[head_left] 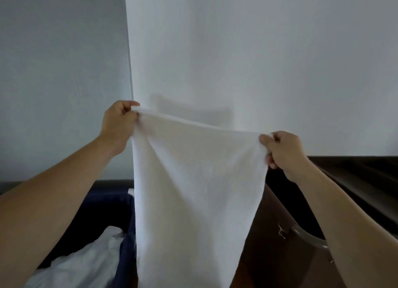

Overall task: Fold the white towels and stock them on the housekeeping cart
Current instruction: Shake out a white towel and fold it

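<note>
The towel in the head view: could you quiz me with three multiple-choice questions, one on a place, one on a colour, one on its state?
1. Where do the left hand and right hand grip the white towel? A. its top corners B. its bottom hem C. its middle
2. What colour is the fabric bin at lower left, holding crumpled linen? A. red B. dark blue C. yellow
3. How is the towel now? A. folded into a small square B. lying on the floor C. hanging open between both hands
Answers: 1 A, each hand pinches an upper corner. 2 B, its wall shows navy beside the white linen. 3 C, it drapes down from the stretched top edge.
</note>
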Demonstrator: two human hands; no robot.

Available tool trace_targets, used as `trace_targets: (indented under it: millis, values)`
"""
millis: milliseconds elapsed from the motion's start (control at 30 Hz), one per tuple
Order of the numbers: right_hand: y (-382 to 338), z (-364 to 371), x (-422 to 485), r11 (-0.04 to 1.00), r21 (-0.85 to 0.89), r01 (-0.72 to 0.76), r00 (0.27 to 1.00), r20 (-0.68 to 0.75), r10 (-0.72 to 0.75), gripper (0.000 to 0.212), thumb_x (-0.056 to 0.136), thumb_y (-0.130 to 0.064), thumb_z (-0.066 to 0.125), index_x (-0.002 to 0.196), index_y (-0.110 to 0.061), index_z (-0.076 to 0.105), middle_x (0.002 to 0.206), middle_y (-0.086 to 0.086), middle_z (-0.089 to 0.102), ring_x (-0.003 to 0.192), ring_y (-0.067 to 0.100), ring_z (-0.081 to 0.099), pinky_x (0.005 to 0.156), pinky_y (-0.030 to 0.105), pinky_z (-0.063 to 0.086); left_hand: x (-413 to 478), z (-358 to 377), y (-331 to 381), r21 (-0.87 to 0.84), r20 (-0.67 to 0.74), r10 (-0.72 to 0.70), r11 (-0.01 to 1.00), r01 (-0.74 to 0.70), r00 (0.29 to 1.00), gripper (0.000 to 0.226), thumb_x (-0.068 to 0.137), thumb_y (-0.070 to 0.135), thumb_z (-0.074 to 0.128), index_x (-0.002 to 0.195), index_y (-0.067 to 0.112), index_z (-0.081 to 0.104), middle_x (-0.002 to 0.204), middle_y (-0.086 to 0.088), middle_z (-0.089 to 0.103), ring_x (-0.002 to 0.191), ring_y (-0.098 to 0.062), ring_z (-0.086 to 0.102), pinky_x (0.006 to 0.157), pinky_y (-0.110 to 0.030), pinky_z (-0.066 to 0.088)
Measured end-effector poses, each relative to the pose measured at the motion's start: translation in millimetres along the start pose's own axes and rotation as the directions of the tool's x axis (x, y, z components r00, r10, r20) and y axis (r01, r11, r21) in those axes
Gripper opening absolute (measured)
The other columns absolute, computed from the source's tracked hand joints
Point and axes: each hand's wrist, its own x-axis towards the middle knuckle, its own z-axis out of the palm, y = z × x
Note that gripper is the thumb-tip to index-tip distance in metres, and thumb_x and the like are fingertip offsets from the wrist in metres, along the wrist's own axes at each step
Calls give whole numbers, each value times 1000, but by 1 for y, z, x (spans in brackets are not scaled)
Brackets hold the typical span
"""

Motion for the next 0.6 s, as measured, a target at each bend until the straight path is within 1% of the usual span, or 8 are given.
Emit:
trace_targets:
  millis: [67,133,233,300,400,467,533,600]
  values:
    - [-3,-5,-1,993,115,-12,999,-29,16,19,95,-36,65,97,-17,62,64,8,70,50,19,66,47,33,53,-8,-3,-6,33,32,15,999,-16,999,38,83,8,51,85,41,69,93,5,67,85,-17,60,67,-33,49]
    - [-7,-4,-5,963,269,-30,999,-33,40,17,95,-37,62,100,-21,58,79,7,74,63,28,74,46,34,51,-14,-3,1,25,-19,47,999,-47,999,44,80,9,51,82,49,69,94,8,68,86,-16,62,65,-32,48]
    - [-8,8,-20,919,376,-117,991,107,83,12,101,-29,55,100,-18,52,100,13,68,67,38,74,43,33,52,-24,-1,5,80,-60,29,996,-24,998,43,80,7,47,85,45,66,100,2,67,88,-22,62,65,-37,49]
    - [-8,9,-26,907,414,-79,995,90,46,11,101,-26,57,100,-16,52,97,18,69,63,35,74,41,29,52,-33,-7,-4,123,-38,18,992,-13,999,40,84,6,47,89,41,64,99,6,66,89,-20,62,68,-37,50]
    - [-13,9,-30,884,468,-18,999,32,4,18,98,-27,63,105,-13,54,87,20,73,58,29,73,42,25,51,-38,-15,-8,80,-78,18,997,-12,997,38,87,5,46,94,38,63,98,10,64,89,-16,60,68,-31,49]
    - [-12,12,-35,896,438,-71,994,106,28,28,97,-27,66,114,-6,57,88,22,73,57,27,73,41,22,49,-40,-17,-10,73,-113,-15,997,23,993,37,89,4,45,97,35,64,96,12,64,87,-13,59,66,-26,48]
    - [-11,11,-35,870,481,-107,986,165,30,31,93,-20,71,115,-1,61,92,25,73,59,26,73,42,21,51,-45,-18,-18,62,-130,-41,997,49,991,39,92,4,45,93,36,67,87,16,62,80,-10,56,62,-25,45]
    - [-14,5,-35,812,573,-108,978,208,-16,29,87,-8,75,112,3,64,95,25,73,68,29,74,55,25,58,-49,-17,-22,25,-139,-45,998,49,989,45,92,6,44,81,39,72,73,15,58,68,-9,50,57,-28,40]
